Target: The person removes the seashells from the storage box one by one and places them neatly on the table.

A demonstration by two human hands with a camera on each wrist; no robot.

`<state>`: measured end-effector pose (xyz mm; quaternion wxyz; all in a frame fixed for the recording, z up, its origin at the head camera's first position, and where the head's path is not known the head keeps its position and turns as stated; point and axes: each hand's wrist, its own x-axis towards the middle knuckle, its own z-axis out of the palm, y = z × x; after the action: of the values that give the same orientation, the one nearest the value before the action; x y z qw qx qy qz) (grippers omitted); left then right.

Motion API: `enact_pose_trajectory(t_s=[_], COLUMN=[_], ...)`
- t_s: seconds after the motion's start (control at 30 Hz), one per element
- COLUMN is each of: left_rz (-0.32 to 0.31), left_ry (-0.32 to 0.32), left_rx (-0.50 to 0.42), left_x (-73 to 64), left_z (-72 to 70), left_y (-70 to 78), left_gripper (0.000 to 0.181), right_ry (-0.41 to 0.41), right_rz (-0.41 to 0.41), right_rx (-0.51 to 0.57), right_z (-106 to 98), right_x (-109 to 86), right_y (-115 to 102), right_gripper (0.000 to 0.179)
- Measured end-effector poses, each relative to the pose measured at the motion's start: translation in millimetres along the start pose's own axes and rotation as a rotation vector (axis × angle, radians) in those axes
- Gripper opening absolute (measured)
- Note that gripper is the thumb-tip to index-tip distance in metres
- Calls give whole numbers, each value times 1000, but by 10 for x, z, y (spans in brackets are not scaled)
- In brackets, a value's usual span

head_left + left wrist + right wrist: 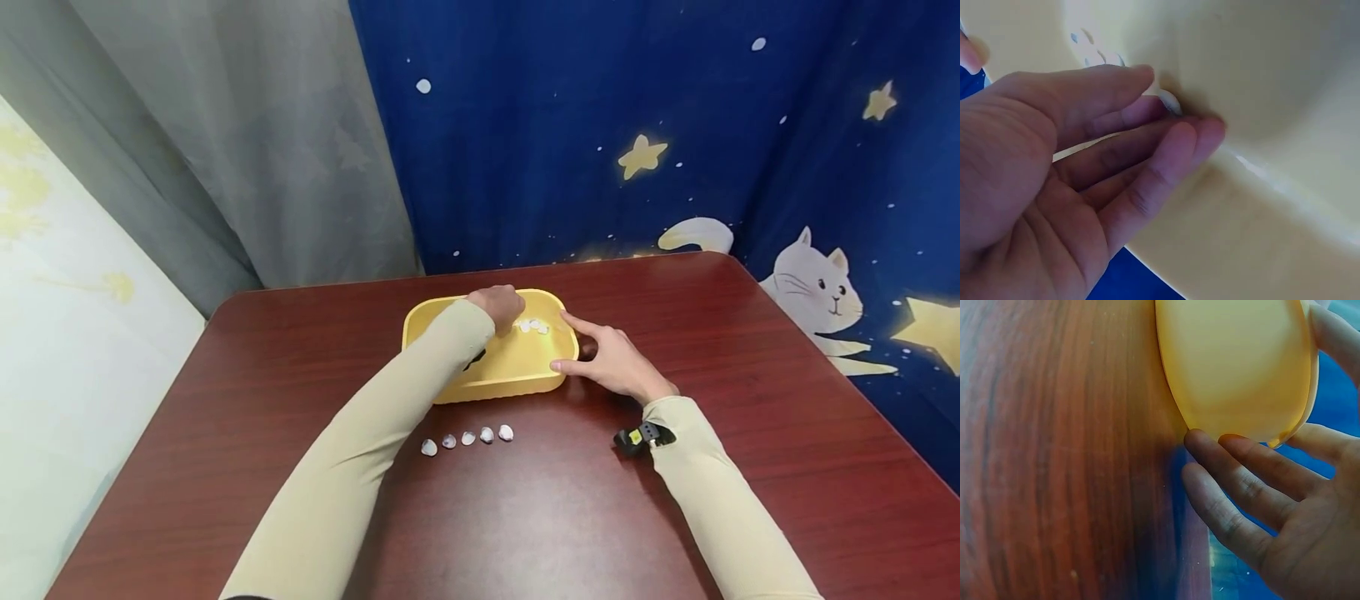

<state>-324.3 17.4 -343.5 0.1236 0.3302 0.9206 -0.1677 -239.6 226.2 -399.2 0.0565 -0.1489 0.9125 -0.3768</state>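
A yellow plastic basin stands on the table. My left hand reaches down inside it; in the left wrist view its thumb is apart from the fingers. A small white shell shows right at the fingertips, partly hidden behind them. My right hand holds the basin's right end, its thumb and index finger over the rim and the other fingers against or near the outside. Several more shells lie in the basin near its far right side.
In front of the basin, several small pale shells lie in a row on the dark red wooden table. Behind the table's far edge hang a grey curtain and a blue star-patterned curtain.
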Motion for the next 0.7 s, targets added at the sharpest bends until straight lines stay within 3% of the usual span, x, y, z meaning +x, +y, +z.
enact_pose_trajectory(t_s=[0.27,0.53,0.7], left_rz=[21,33,44], left_ry=[-1,9,12], left_rx=[86,75,137], left_x=[11,-9,-17], left_z=[3,22,1], left_y=[62,102,128], left_gripper=[20,25,23], right_ry=[6,12,11], right_rz=[-22,-38,-35], right_rx=[23,15,14], right_z=[13,15,-3], right_x=[-8,-12,-21], right_y=[-11,-18,-24], right_gripper=[95,94,94])
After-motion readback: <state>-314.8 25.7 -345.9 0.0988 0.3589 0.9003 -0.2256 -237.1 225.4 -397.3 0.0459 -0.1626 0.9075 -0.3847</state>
